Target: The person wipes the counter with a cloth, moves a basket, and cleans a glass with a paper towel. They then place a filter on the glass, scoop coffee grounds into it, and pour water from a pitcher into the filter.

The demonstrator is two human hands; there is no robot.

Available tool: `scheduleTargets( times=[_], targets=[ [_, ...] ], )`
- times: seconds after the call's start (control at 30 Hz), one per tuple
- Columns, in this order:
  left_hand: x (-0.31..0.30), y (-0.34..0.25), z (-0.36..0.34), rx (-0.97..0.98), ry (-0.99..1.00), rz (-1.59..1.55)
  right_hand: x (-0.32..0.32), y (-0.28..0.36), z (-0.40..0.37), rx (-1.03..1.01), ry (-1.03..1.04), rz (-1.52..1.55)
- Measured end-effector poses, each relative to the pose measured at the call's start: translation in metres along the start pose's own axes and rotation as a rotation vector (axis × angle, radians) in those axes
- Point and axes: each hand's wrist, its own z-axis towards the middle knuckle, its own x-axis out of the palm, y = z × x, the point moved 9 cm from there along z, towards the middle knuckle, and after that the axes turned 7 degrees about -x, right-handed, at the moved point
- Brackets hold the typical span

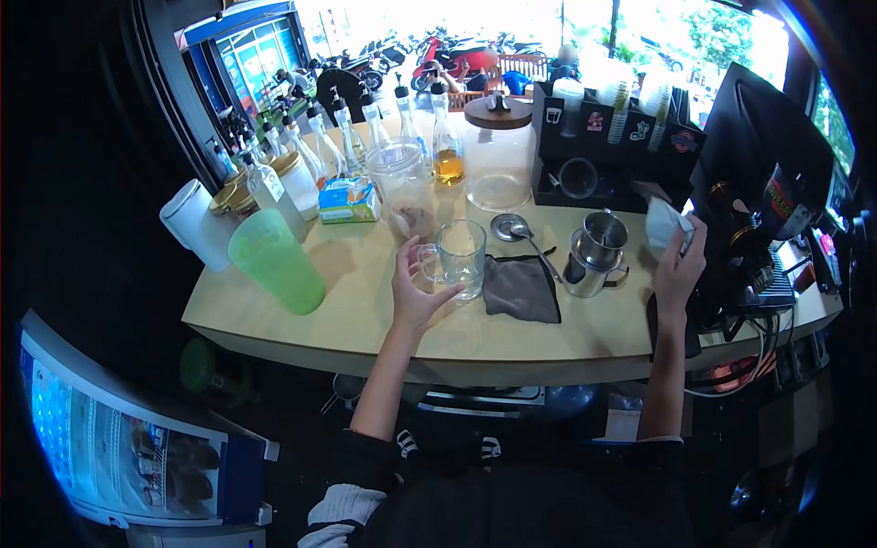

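My left hand is at the handle side of a clear glass mug, thumb and fingers apart around its left side; whether they touch the glass is hard to tell. In my right hand is a whitish packet, pinched at the counter's right side. Between the hands lie a dark folded cloth and a spoon, its bowl over a small round metal lid. A metal drip filter stands on a steel cup, left of my right hand.
On the wooden counter a green tumbler leans at the left. Behind are pump bottles, a tissue box, a lidded jar and a black cup rack. Coffee equipment stands at the right. People sit outside.
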Motion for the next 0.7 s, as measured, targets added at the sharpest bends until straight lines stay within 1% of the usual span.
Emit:
scheduleTargets(
  times=[0.03,0.1,0.17,0.23,0.3,0.33,0.4,0.43,0.5,0.53,0.57,0.63,0.67,0.7],
  targets=[
    [0.0,-0.001,0.0,-0.003,0.006,0.007,0.005,0.023,-0.001,-0.004,-0.014,0.132],
    [0.001,0.005,0.001,-0.004,0.019,0.022,0.039,0.078,-0.008,-0.267,0.142,0.298],
    [0.003,0.008,0.001,-0.013,0.033,0.034,0.089,0.121,-0.029,-0.407,0.342,0.337],
    [0.008,0.007,0.001,-0.068,0.098,-0.078,0.125,0.162,-0.047,-0.557,0.476,0.378],
    [0.007,0.005,-0.001,-0.086,0.091,-0.084,0.165,0.18,-0.069,-0.483,0.686,0.433],
    [0.006,0.006,0.0,-0.088,0.083,-0.095,0.175,0.186,-0.078,-0.483,0.686,0.44],
    [0.006,0.01,0.002,-0.1,0.07,-0.106,0.202,0.204,-0.118,-0.68,0.973,0.316],
    [0.005,0.014,0.003,-0.113,0.061,-0.122,0.202,0.205,-0.121,-0.683,0.974,0.321],
    [0.006,0.018,0.004,-0.121,0.06,-0.127,0.197,0.208,-0.119,-0.694,0.885,0.306],
    [0.007,0.019,0.003,-0.126,0.064,-0.134,0.193,0.204,-0.11,-0.605,0.75,0.374],
    [0.006,0.02,0.002,-0.133,0.056,-0.133,0.195,0.203,-0.107,-0.608,0.758,0.379],
    [0.008,0.013,0.003,-0.096,0.085,-0.11,0.207,0.19,-0.094,-0.391,0.901,0.209],
    [0.007,0.012,0.004,-0.099,0.08,-0.108,0.213,0.189,-0.099,-0.474,0.848,0.148],
    [0.007,0.014,0.005,-0.109,0.082,-0.085,0.218,0.189,-0.104,-0.474,0.85,0.152]
  ],
)
